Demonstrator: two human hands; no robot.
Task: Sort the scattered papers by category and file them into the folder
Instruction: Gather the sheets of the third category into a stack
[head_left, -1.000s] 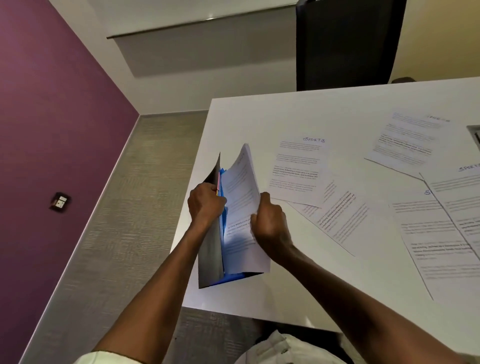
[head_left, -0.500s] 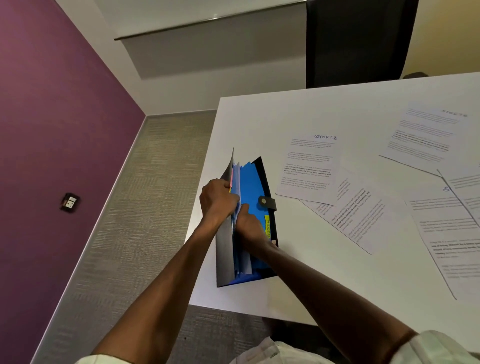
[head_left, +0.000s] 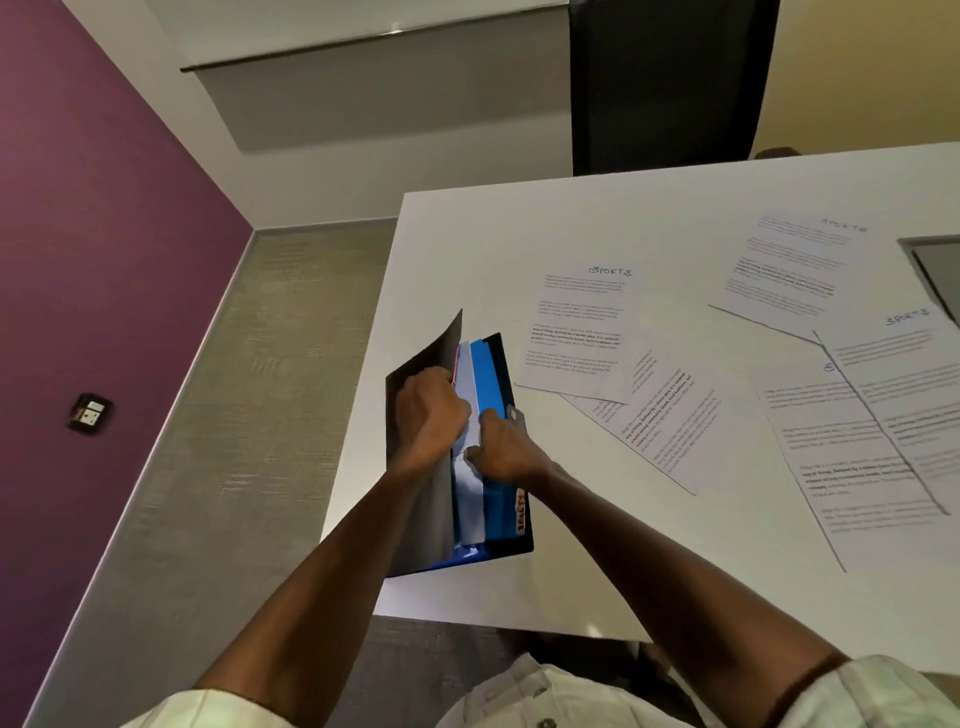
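A black expanding folder (head_left: 415, 519) with blue dividers stands open at the table's near left corner. My left hand (head_left: 428, 415) grips its black front flap and holds it away from the pockets. My right hand (head_left: 501, 449) reaches into a pocket, fingers curled on the white sheet (head_left: 467, 493) tucked between the dividers. Several printed sheets marked SPORTS lie scattered on the white table: one (head_left: 579, 332) just right of the folder, another (head_left: 665, 421) partly under it, more (head_left: 789, 270) farther right.
The white table (head_left: 571, 223) ends close to the folder on the left and near side. A dark chair back (head_left: 670, 83) stands behind the far edge. A grey object (head_left: 940, 270) sits at the right border. Overlapping sheets (head_left: 883, 415) cover the right side.
The sheet my right hand held upright a second ago has gone down into a folder pocket. My right hand now stays inside the pocket, and the view has shifted slightly.
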